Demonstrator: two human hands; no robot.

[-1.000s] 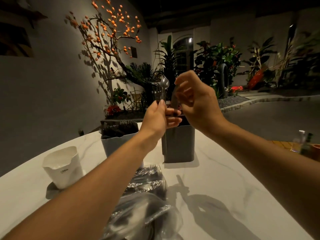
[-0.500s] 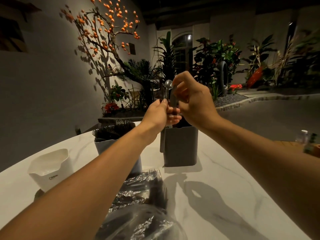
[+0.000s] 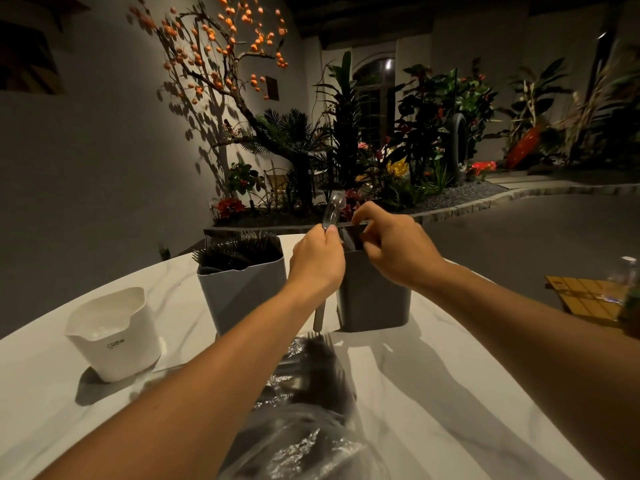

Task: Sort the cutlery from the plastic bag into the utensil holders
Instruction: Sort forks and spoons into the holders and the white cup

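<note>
Nearest, the plastic bag [image 3: 304, 441] of dark cutlery lies on the white table [image 3: 433, 393]. Beyond it, the left hand [image 3: 317, 259] grips a clear spoon [image 3: 333, 211] upright beside the dark holder [image 3: 372, 296], where the right hand [image 3: 391, 244] pinches something dark at the rim; fork-filled grey holder [image 3: 242, 282] and white holder [image 3: 116, 336] stand leftward.

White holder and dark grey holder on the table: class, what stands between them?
The light grey holder full of black forks stands between the white holder and dark grey holder, in the head view.

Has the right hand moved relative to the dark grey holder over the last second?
Yes. The right hand has come down toward the rim of the dark grey holder; a second ago it was clearly above that rim.
</note>
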